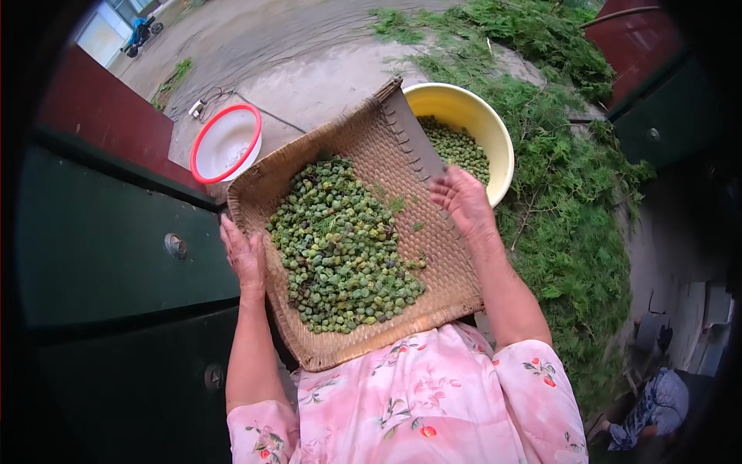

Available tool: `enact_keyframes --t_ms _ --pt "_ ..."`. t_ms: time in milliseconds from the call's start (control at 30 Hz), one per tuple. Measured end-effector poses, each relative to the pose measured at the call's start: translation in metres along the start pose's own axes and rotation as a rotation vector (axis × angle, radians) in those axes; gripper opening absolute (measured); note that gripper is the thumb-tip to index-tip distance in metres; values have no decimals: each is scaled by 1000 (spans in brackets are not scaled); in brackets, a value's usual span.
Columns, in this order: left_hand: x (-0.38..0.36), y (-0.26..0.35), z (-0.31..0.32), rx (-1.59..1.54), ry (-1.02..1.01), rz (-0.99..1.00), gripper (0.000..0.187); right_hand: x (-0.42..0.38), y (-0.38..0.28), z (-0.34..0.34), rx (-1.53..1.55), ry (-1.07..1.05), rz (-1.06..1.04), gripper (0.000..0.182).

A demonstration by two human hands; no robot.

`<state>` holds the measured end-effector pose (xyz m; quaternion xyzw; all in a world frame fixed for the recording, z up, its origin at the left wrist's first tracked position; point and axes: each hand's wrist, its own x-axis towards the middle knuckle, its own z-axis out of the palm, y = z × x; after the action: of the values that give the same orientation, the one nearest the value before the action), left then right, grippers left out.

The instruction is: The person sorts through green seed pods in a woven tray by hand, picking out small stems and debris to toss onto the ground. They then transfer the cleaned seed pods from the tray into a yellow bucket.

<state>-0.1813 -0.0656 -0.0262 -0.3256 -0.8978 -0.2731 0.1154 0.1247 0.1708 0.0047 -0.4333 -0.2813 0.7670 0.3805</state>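
Observation:
A woven winnowing basket [363, 145] sits against my body, holding a heap of small green cones [340, 247] with a few leafy sprigs [396, 204] beside it. My left hand [245, 255] grips the basket's left rim, its fingers partly hidden underneath. At the right edge, my right hand [462, 199] closes over the rim, fingertips on the inner side, slightly blurred. The far right corner, with its stitched flat grey strip, overlaps a yellow tub [501, 147] on the ground. More green cones [460, 151] lie in that tub.
Cut evergreen branches [568, 232] cover the ground on the right. A white basin with a red rim [226, 143] stands on the left near a cable and plug [199, 108]. A dark green door panel [124, 232] is close to my left arm. Another person [657, 406] is at lower right.

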Motion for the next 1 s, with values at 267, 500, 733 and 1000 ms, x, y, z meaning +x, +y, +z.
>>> enact_keyframes --t_ms 267,500,733,1000 --pt "9 10 -10 -150 -101 -124 57 28 65 -9 -1460 -160 -962 26" --pt "15 9 -7 -294 -156 -337 45 18 69 -7 -1750 -285 -923 14" --pt "27 -5 -1 -235 -242 -472 35 0 71 -6 -1298 -284 -677 16" --pt "22 2 -7 -238 -220 -494 36 0 79 3 -1312 -305 -497 14"
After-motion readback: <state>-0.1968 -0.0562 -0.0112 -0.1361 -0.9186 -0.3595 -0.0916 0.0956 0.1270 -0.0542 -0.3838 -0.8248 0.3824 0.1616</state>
